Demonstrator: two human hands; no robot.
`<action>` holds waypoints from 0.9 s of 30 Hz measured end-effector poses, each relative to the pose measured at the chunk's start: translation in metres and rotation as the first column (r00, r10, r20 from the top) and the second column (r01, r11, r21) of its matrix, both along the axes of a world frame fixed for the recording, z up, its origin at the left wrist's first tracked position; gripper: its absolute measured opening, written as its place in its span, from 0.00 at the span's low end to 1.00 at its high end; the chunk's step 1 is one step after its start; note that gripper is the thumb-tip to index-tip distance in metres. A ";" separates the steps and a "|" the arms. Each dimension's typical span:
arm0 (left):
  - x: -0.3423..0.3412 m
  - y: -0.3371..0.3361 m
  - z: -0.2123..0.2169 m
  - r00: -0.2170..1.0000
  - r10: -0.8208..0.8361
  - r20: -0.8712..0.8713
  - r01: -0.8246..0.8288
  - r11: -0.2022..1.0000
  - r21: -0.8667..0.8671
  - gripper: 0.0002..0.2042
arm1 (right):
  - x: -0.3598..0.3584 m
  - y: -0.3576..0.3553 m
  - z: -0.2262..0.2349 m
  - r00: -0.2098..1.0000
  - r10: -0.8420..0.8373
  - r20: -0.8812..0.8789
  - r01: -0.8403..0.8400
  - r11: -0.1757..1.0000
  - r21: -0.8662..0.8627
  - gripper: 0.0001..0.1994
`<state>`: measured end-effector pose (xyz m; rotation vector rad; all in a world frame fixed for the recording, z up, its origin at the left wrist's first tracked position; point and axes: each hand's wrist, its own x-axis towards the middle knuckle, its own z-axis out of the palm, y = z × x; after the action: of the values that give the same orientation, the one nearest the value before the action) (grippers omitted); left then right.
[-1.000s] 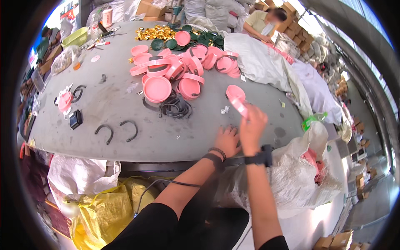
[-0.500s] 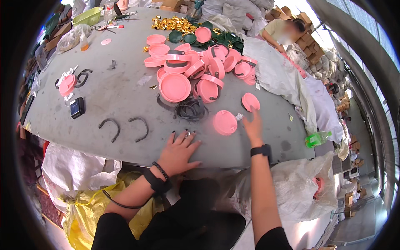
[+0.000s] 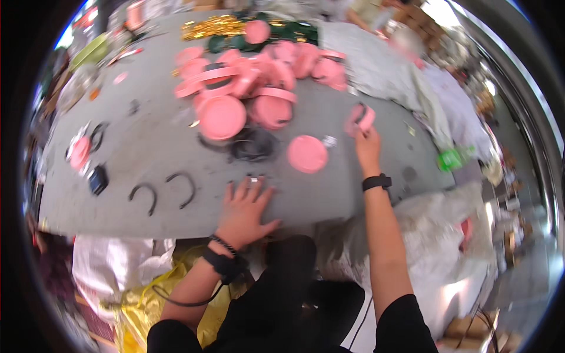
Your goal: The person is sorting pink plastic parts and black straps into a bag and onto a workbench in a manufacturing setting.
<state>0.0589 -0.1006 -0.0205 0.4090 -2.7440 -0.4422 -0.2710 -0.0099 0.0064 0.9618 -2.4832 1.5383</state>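
Observation:
At the right of the table my right hand (image 3: 368,147) is closed on the edge of a round pink lid (image 3: 359,119) with a dark grey band. That lid is tilted up off the tabletop and blurred. My left hand (image 3: 242,213) lies flat on the table near its front edge, fingers spread, holding nothing. Between the hands rests a single pink disc (image 3: 307,155), beside a small whitish scrap (image 3: 330,142). A tangle of dark grey straps (image 3: 254,145) sits beyond my left hand, against a heap of pink lids (image 3: 221,117), several with grey bands.
Two curved dark strips (image 3: 182,189) lie left of my left hand. A small black box (image 3: 97,179) and another pink piece (image 3: 79,153) are farther left. Gold (image 3: 213,27) and dark green parts (image 3: 288,34) lie at the back. A green bottle (image 3: 451,159) lies at the right edge. Another person (image 3: 366,15) sits beyond.
My right hand has taken hold of the pink lid, lifted it and tipped it up. My left hand stays flat on the table. The whole view has shifted and blurred.

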 end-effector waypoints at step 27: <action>0.004 0.009 -0.004 0.992 0.121 0.029 -0.116 0.985 -0.124 0.31 | 0.025 0.458 0.053 0.732 -0.610 -0.304 0.681 0.641 0.353 0.18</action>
<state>0.0633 -0.0914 -0.0241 0.5498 -2.7454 -0.2369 -0.2463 0.4478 0.0598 0.1120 -2.6559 0.6479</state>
